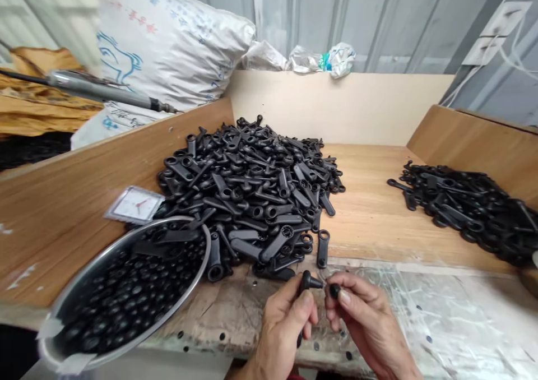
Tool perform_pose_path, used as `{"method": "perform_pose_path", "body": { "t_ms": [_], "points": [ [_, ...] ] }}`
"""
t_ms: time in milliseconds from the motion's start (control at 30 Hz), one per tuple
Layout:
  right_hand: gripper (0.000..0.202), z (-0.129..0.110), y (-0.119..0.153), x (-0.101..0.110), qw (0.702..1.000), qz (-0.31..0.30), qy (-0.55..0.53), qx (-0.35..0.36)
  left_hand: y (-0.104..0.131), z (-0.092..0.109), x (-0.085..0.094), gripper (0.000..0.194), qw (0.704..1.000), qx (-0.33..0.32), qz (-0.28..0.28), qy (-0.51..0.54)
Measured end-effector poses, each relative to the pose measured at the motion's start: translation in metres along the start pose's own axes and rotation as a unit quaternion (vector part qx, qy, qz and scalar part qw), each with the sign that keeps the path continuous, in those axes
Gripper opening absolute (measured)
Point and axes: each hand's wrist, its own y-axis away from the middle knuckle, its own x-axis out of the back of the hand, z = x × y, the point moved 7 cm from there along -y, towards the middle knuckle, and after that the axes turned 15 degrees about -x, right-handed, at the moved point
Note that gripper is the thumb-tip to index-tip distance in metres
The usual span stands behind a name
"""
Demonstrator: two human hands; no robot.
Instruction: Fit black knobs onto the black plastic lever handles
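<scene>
Near the front edge of the bench, my left hand [282, 327] is closed around a black crank handle [310, 281], its knob and narrow tip pointing right towards my other hand. Most of the handle's arm is hidden by my palm, though a dark end shows below the fingers. My right hand [370, 315] pinches a small black round cap [334, 291] between thumb and fingers, a short gap from the tip. Just beyond both hands, a single loose crank arm [323, 249] lies flat, close to a big heap of similar black crank arms [256, 184].
At left, a metal bowl [200, 279] of small black round caps stands tilted beside a square clock [137, 204]. A second pile of black parts [458, 198] lies at right. An electric screwdriver [101, 90] hangs over the wooden side board [84, 212], before a white sack [168, 38].
</scene>
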Motion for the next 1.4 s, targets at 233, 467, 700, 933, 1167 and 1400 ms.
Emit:
{"method": "perform_pose_path", "body": {
  "t_ms": [233, 467, 700, 933, 1167, 1400],
  "points": [
    [0.017, 0.003, -0.002, -0.012, 0.996, -0.023, -0.082, -0.012, -0.004, 0.005, -0.016, 0.035, 0.999, -0.043, -0.029, 0.000],
    [0.018, 0.006, -0.001, -0.011, 0.993, -0.018, -0.113, -0.018, -0.001, 0.008, -0.020, 0.027, 0.995, -0.078, -0.053, -0.023],
    [0.017, 0.009, 0.001, -0.008, 0.994, -0.007, -0.112, -0.018, 0.003, 0.015, -0.016, 0.032, 0.972, -0.131, -0.070, -0.181],
    [0.017, 0.011, 0.006, -0.003, 0.995, 0.039, -0.091, 0.013, 0.011, 0.020, -0.016, 0.041, 0.875, -0.292, -0.086, -0.377],
    [0.023, 0.017, 0.006, 0.009, 0.993, 0.085, -0.079, -0.009, 0.013, 0.020, -0.023, 0.039, 0.800, -0.369, -0.074, -0.467],
    [0.030, 0.014, 0.001, 0.004, 0.990, 0.126, -0.058, -0.022, 0.008, 0.014, -0.017, 0.035, 0.792, -0.353, -0.037, -0.496]
  ]
}}
